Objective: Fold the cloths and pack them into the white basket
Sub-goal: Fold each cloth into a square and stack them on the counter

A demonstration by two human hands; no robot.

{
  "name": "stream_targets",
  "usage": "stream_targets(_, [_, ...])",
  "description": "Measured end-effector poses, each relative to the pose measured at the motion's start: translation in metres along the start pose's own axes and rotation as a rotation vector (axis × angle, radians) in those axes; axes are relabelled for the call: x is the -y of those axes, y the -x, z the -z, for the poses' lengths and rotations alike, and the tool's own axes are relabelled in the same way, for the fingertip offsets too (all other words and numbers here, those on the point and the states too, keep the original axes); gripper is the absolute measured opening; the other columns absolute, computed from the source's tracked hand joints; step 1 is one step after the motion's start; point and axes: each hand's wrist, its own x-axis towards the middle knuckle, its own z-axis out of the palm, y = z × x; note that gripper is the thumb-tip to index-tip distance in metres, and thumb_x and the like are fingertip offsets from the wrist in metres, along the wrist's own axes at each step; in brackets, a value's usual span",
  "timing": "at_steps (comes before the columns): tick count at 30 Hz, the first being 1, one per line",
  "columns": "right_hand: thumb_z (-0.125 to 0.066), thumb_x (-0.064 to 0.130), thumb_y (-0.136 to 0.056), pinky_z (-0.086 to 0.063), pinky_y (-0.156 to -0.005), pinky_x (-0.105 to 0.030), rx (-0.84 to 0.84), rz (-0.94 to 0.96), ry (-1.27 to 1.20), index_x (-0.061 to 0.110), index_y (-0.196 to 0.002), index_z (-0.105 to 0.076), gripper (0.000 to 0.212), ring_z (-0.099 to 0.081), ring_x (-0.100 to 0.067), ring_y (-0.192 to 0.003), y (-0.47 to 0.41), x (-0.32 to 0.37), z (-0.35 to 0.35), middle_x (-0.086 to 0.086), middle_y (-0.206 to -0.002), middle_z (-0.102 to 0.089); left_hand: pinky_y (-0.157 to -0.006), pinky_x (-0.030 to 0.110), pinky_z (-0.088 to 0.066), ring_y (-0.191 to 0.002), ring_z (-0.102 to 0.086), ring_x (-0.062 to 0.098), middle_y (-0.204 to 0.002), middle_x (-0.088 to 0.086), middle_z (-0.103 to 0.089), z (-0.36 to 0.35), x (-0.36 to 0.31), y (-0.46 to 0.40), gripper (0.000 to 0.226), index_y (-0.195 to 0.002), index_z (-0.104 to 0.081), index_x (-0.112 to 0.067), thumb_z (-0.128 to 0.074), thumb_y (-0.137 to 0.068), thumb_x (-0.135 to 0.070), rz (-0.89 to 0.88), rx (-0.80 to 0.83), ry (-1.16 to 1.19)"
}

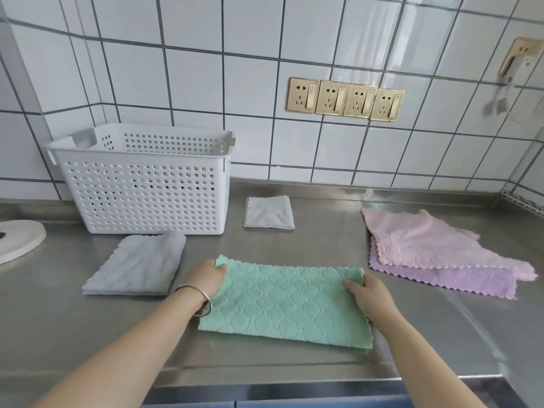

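A stainless steel counter (294, 363) ran along a wall of white tiles (206, 83) with dark grout, its brushed surface reflecting pale light, and a raised lip met the wall at the back edge. The white basket (147, 195), perforated all over, stood near the back left of the counter, close to the wall. A green cloth (282, 301), folded into a long band, lay near the front edge at the middle; the left hand (209, 278) pinched its left end and the right hand (368, 295) gripped its right end, both holding the fabric flat on the steel. The left wrist wore a metal bangle (200, 301). A folded grey cloth (138, 266) lay just in front of the basket, and a smaller folded pale grey cloth (269, 213) sat toward the back, right of the basket. Toward the right edge a pink cloth (426, 240) lay unfolded on top of a purple cloth (471, 281). A row of 4 gold sockets (344, 100) was set in the wall, and a round white object (17, 240) showed at the left edge.
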Motion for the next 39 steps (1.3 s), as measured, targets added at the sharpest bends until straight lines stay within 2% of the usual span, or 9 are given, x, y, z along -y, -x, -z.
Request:
stream_targets(3, [-0.055,0.018,-0.088,-0.044,-0.064,-0.030,-0.049,0.026,0.092,0.013,-0.089,-0.061,0.007,-0.060,-0.025,-0.081,-0.002,0.000,-0.004,-0.009,-0.090,-0.067,-0.091,0.032,-0.040,-0.118,-0.051,0.034,-0.129,0.021,-0.055,-0.005,0.004,-0.003,0.043,-0.124,-0.050,-0.001,-0.041,-0.095,-0.030,-0.032,-0.040,-0.113])
stream_targets(8, [-0.060,0.023,-0.087,-0.040,-0.077,-0.029,-0.102,0.018,0.174,0.012,-0.122,-0.051,0.038,-0.055,-0.027,-0.102,0.004,0.001,-0.010,-0.009,-0.117,-0.059,-0.073,0.032,-0.038,-0.101,-0.057,0.035,-0.109,0.019,-0.062,-0.014,0.011,-0.003,0.032,-0.110,-0.051,-0.006,-0.052,-0.090,-0.031,-0.086,-0.152,-0.139])
stream_targets(13, [-0.060,0.025,-0.086,-0.042,-0.092,-0.038,-0.209,0.088,0.271,0.013,-0.140,-0.030,0.063,-0.048,-0.027,-0.118,0.024,0.000,-0.005,-0.009,-0.135,-0.042,-0.096,0.039,-0.041,-0.124,-0.042,0.029,-0.138,0.004,-0.043,-0.018,0.008,0.014,0.051,-0.133,-0.041,-0.021,-0.047,-0.087,-0.042,-0.417,-0.359,-0.383])
stream_targets(16, [-0.058,0.026,-0.086,-0.041,-0.096,-0.038,-0.169,0.042,0.385,0.010,-0.142,-0.026,0.066,-0.046,-0.030,-0.120,0.040,-0.003,-0.005,-0.012,-0.138,-0.036,-0.117,0.044,-0.016,-0.145,-0.012,0.018,-0.156,-0.008,-0.019,-0.032,-0.006,0.026,0.063,-0.144,-0.024,-0.028,-0.019,-0.087,-0.052,-0.696,-0.051,-0.576])
stream_targets(19, [-0.057,0.029,-0.085,-0.040,-0.095,-0.037,-0.081,-0.030,0.413,0.008,-0.143,-0.023,0.070,-0.045,-0.031,-0.121,0.055,-0.002,-0.007,-0.013,-0.140,-0.032,-0.118,0.042,0.010,-0.145,0.013,0.013,-0.158,-0.008,0.005,-0.050,-0.013,0.036,0.065,-0.149,-0.003,-0.023,-0.015,-0.094,-0.055,-0.773,0.219,-0.763])
stream_targets(25, [-0.061,0.029,-0.081,-0.042,-0.075,-0.028,0.021,-0.138,0.381,0.007,-0.134,-0.035,0.063,-0.052,-0.023,-0.099,0.060,-0.002,-0.004,-0.010,-0.124,-0.053,-0.118,0.038,0.009,-0.144,0.019,0.015,-0.156,-0.003,0.019,-0.057,-0.012,0.034,0.110,-0.146,0.008,-0.031,0.019,-0.048,-0.079,-0.683,0.287,-0.764])
stream_targets(29, [-0.062,0.032,-0.080,-0.047,-0.075,-0.030,-0.001,-0.188,0.397,0.013,-0.124,-0.052,0.049,-0.058,-0.024,-0.100,0.062,-0.007,-0.003,-0.006,-0.114,-0.062,-0.119,0.041,0.007,-0.144,0.018,0.022,-0.156,0.002,0.018,-0.063,-0.012,0.037,0.079,-0.147,0.007,-0.034,-0.008,-0.080,-0.075,-0.620,0.281,-0.779])
stream_targets(34, [-0.058,0.030,-0.078,-0.046,-0.070,-0.029,-0.080,-0.129,0.401,0.016,-0.105,-0.058,0.031,-0.056,-0.023,-0.096,0.067,-0.011,-0.016,-0.002,-0.104,-0.062,-0.119,0.044,0.005,-0.145,0.016,0.023,-0.157,0.002,0.015,-0.059,-0.016,0.038,0.071,-0.147,0.003,-0.034,-0.022,-0.088,-0.064,-0.585,0.300,-0.749])
stream_targets(39, [-0.056,0.004,-0.076,-0.043,-0.059,-0.029,-0.372,0.104,0.379,0.017,-0.091,-0.045,0.023,-0.058,-0.026,-0.074,0.071,0.002,-0.024,-0.001,-0.082,-0.058,-0.113,0.020,-0.015,-0.141,-0.024,0.008,-0.151,-0.008,-0.030,-0.061,-0.042,0.061,0.051,-0.141,-0.037,-0.024,-0.049,-0.092,-0.036,-0.668,0.340,-0.127])
